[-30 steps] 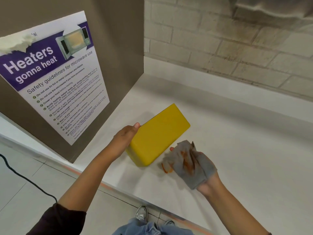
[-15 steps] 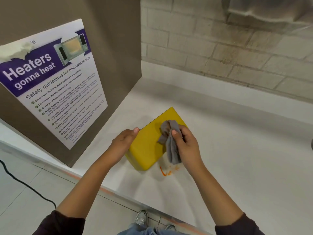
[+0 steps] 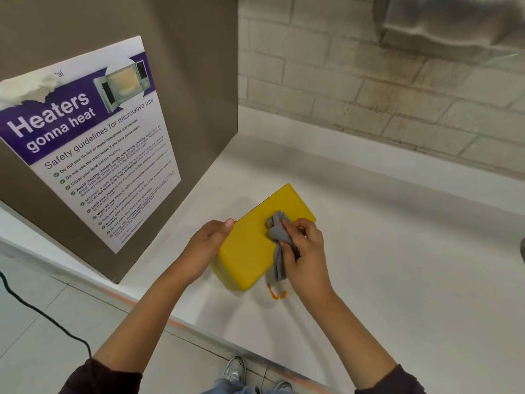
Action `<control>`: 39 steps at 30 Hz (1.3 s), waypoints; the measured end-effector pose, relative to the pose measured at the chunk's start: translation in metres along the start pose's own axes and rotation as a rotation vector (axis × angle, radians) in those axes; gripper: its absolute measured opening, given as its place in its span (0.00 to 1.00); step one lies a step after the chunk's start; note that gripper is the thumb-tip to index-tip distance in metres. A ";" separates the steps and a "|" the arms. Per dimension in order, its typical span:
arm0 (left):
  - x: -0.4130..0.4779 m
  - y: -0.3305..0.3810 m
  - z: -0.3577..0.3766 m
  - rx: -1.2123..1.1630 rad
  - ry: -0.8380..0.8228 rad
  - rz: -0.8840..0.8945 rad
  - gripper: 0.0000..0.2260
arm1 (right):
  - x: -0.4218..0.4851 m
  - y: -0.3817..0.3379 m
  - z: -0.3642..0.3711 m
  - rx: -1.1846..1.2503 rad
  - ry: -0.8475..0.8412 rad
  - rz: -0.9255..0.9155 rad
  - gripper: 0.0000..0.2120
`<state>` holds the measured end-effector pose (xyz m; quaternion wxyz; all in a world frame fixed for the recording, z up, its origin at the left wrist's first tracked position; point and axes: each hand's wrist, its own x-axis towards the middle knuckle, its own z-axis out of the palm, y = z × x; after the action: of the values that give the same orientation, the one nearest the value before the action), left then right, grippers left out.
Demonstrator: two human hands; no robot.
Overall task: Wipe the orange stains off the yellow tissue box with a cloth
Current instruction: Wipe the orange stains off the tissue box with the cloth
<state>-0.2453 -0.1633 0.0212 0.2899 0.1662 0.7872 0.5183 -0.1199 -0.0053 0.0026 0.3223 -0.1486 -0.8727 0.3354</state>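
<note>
The yellow tissue box [image 3: 250, 245] lies on the white counter [image 3: 397, 265], tilted up at its near end. My left hand [image 3: 207, 245] grips its left edge, thumb on top. My right hand [image 3: 304, 251] holds a bunched grey cloth [image 3: 278, 237] pressed onto the box's top face near its right side. The yellow face that shows has no orange marks on it. An orange smear [image 3: 274, 292] sits on the counter just right of the box's near corner.
A brown cabinet side [image 3: 184, 81] with a microwave safety poster [image 3: 91, 143] stands left of the box. A brick wall [image 3: 369, 81] runs behind the counter. The counter's front edge [image 3: 181, 322] is near my arms, with a black cable [image 3: 42, 317] on the floor.
My right hand brought the stained cloth from beside the box up onto its top face and has kept it there, shifting slightly. My left hand has kept its grip on the box.
</note>
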 end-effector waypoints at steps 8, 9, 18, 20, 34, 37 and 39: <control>0.003 0.000 -0.003 -0.025 0.043 -0.036 0.20 | -0.049 -0.018 0.013 0.141 -0.266 -0.101 0.17; 0.003 0.000 -0.004 -0.024 0.034 -0.032 0.19 | -0.054 -0.017 0.009 0.166 -0.317 -0.102 0.16; 0.004 -0.002 -0.003 0.040 0.014 -0.036 0.21 | -0.010 0.008 -0.037 0.250 0.083 0.181 0.16; 0.003 -0.001 -0.002 0.053 0.016 -0.037 0.22 | 0.016 0.014 -0.037 0.284 0.136 0.314 0.15; 0.002 -0.004 0.003 0.019 0.062 -0.022 0.22 | -0.009 -0.012 0.000 0.169 -0.175 -0.013 0.18; 0.004 -0.001 0.003 0.034 0.074 0.011 0.21 | -0.038 -0.015 -0.005 0.214 -0.383 -0.083 0.22; 0.005 0.000 0.002 0.061 0.043 0.025 0.21 | -0.047 -0.007 -0.014 0.260 -0.525 -0.066 0.23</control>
<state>-0.2476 -0.1593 0.0191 0.2612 0.1737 0.8064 0.5013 -0.0759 -0.0257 -0.0068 0.1123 0.0143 -0.8803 0.4607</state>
